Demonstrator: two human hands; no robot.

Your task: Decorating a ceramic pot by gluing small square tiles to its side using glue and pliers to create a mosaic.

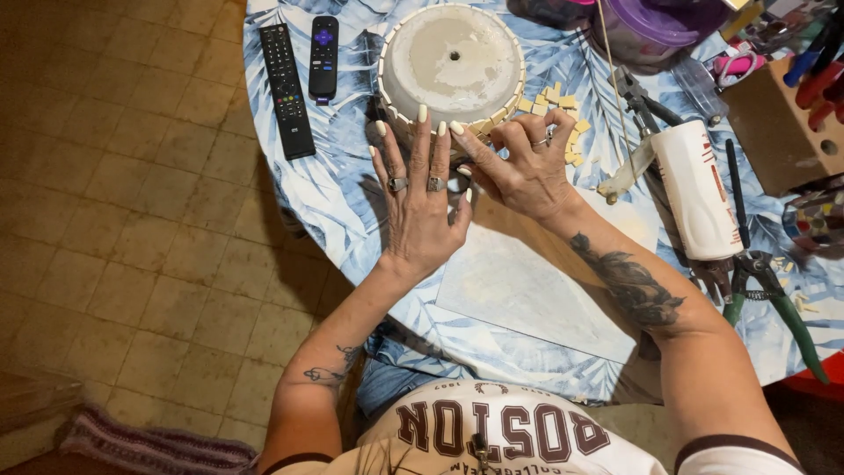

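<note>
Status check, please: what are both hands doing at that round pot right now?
Left hand flat, fingers spread on upturned pot. Right hand pinching at rim tiles. Loose tiles beside; nothing blocking.

round table (352, 211), remotes (286, 88), pot (451, 66), tiles (554, 98), pliers (769, 281)

Table (352, 202): blue-white leaf print. Pot (451, 62): off-white, cream tile rim. Loose tiles (563, 101): pale yellow. Remotes (286, 88): black. Pliers (774, 299): green handles. Floor (132, 220): brown tile.

Lighting: warm, dim indoor; brightest on counter (352, 202) at 12 o'clock. Floor (132, 220) at 9 o'clock dark. Soft shadows beneath hands. Focus sharp; mild edge distortion.
</note>
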